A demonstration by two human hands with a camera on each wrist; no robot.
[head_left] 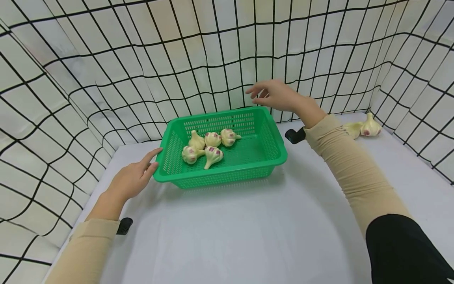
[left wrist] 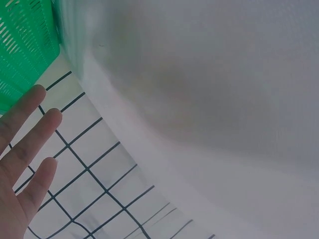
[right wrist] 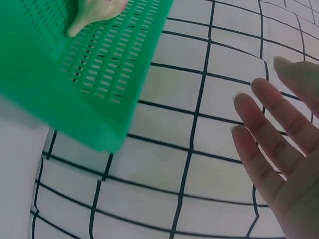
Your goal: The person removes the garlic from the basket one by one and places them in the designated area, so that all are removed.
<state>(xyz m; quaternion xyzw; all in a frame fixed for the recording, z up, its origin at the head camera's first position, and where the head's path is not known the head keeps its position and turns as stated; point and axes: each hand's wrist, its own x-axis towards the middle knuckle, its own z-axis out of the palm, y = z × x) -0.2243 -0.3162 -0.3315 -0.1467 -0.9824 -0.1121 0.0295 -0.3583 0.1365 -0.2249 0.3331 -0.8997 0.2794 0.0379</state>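
Note:
A green plastic basket [head_left: 227, 178] with perforated walls holds several garlic bulbs [head_left: 213, 140], whitish with purple patches, grouped in its left half. At the basket's left rim, my left hand [head_left: 131, 179] touches the edge with fingertips and thumb; its fingers are extended in the left wrist view. My right hand [head_left: 276, 94] is raised in the air behind the basket's far right corner, holding nothing. The right wrist view shows its fingers [right wrist: 279, 145] spread and slightly bent, apart from the basket, with part of one bulb [right wrist: 99, 12] inside.
Two more garlic bulbs [head_left: 371, 125] lie at the far right of the white tabletop [head_left: 227, 232], beyond my right forearm. A black wire grid [head_left: 213, 79] over white sheeting stands along the back and both sides, close behind the basket.

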